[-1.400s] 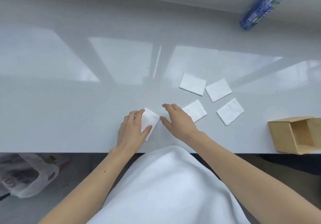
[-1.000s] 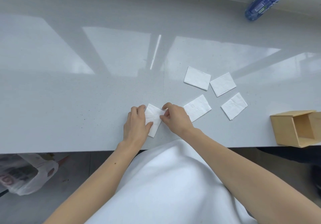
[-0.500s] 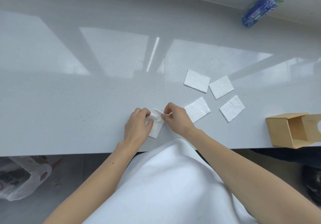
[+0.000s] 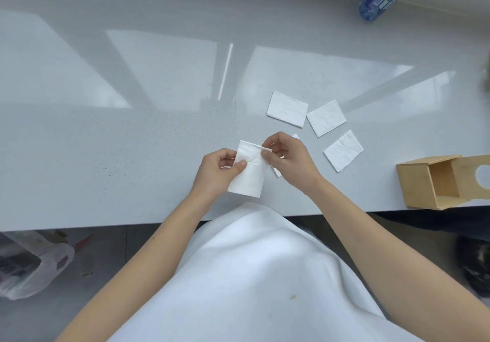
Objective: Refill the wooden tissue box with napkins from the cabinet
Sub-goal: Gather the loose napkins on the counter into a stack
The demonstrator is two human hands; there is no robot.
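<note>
Head view: we are looking down at the grey desk [image 4: 132, 134] filling the upper frame. At the right edge the wooden tissue box [image 4: 434, 182] is lying open-sided near the desk's front. At centre we are holding one napkin [image 4: 249, 174] just above the desk, our left hand [image 4: 217, 171] in a closed grip on its left edge, our right hand [image 4: 289, 161] pinching its top corner. Three more napkins [image 4: 287, 109] are lying flat right of centre, a fourth mostly hidden under the right hand.
</note>
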